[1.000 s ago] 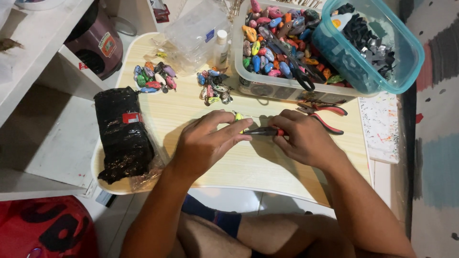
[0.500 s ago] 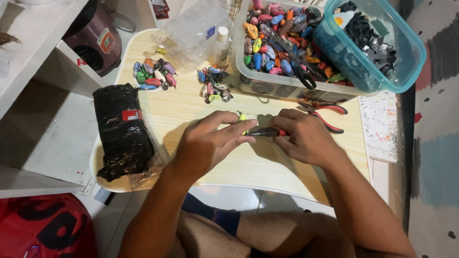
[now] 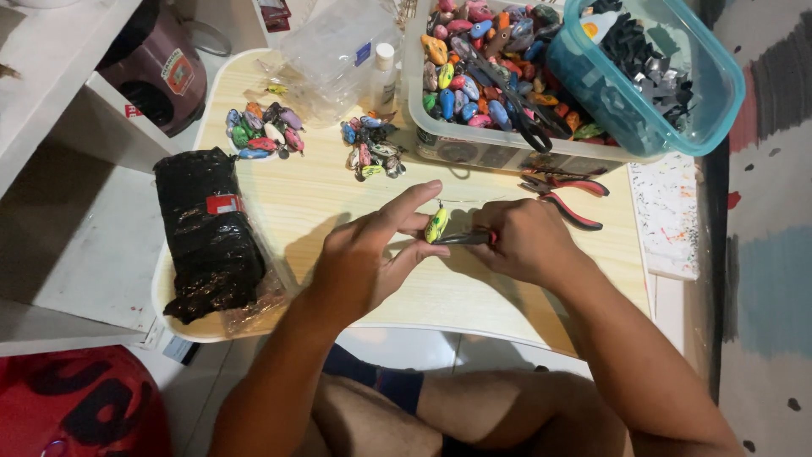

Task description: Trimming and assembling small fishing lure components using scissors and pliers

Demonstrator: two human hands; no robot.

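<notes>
My left hand pinches a small yellow-green lure between thumb and fingers, just above the worktop; my right hand is clenched on pliers whose tips meet the lure; red pliers lie beside; tub of coloured lures behind; black bundle left.

You have two hands at work, one lure held between them, two loose heaps of lures on one table, two tubs, one red pliers and one black bundle
</notes>
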